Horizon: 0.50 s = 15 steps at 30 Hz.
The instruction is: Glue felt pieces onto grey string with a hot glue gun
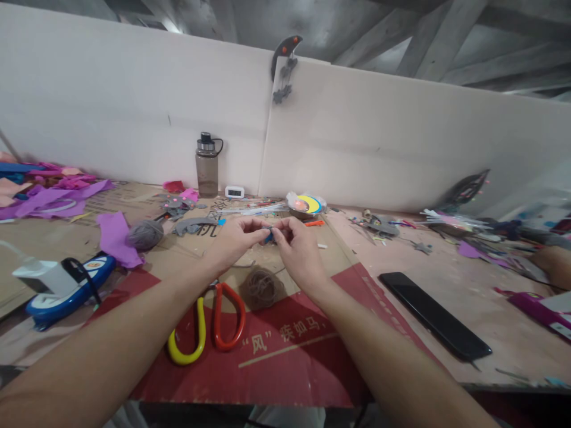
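Note:
My left hand [238,239] and my right hand [298,245] meet over the middle of the cardboard, thumbs and forefingers pinched together. Between the fingertips is a small dark piece with a bit of blue [269,236] below it; its kind is too small to make out. Just beneath my hands sits a ball of grey-brown yarn [263,288]. Scissors with one yellow and one red handle [229,318] lie left of the yarn, their blades hidden by my left arm. Behind my fingers is a round dish with a yellow and blue disc [307,205].
A water bottle [207,169] and a small white digital clock [234,192] stand by the white board. To the left are a power strip [71,291], grey yarn [146,235] and purple felt [116,238]. At right lie a black phone [435,315] and another person's hand [553,264].

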Each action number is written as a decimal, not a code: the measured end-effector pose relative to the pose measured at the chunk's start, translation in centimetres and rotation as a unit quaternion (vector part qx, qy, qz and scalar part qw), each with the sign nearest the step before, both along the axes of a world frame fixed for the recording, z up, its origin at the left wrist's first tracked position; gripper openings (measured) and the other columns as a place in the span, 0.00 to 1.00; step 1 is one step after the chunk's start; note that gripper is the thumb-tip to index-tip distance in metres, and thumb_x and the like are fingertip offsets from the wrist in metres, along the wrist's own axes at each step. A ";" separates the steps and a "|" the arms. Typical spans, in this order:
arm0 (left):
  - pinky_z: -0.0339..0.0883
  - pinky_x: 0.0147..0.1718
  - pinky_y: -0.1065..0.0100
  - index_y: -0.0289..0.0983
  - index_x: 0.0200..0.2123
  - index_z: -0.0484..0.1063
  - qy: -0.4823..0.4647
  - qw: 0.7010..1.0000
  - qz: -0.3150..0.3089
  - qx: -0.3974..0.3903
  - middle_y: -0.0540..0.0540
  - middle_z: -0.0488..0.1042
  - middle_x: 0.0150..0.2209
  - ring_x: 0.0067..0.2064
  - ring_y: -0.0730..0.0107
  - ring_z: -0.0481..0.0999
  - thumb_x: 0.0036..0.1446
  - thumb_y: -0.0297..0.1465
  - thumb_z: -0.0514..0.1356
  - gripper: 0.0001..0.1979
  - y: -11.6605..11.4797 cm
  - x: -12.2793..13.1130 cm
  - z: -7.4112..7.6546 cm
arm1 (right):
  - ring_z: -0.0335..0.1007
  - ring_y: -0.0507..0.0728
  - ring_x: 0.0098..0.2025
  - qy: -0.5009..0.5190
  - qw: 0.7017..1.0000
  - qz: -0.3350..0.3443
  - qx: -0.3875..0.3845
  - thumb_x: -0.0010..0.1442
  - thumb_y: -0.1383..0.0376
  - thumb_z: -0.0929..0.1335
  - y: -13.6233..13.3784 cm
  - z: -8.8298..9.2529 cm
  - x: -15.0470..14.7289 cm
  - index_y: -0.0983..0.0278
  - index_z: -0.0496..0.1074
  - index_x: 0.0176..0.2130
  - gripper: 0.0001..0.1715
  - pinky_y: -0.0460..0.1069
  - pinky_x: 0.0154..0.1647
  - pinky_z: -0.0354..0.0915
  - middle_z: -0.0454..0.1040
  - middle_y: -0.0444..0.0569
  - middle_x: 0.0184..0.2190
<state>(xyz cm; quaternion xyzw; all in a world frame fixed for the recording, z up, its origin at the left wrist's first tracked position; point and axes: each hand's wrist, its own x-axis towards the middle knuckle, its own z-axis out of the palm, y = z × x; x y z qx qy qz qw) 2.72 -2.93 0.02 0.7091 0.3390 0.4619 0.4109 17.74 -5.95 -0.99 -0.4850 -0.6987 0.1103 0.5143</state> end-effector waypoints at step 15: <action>0.61 0.29 0.73 0.35 0.28 0.73 -0.019 0.998 0.066 -0.013 0.50 0.72 0.26 0.27 0.76 0.67 0.46 0.30 0.60 0.05 -0.3 0.1 0.2 | 0.63 0.53 0.33 -0.032 0.999 0.013 0.034 0.59 0.66 0.61 -0.4 -0.1 -0.5 0.64 0.66 0.36 0.05 0.48 0.34 0.58 0.69 0.47 0.32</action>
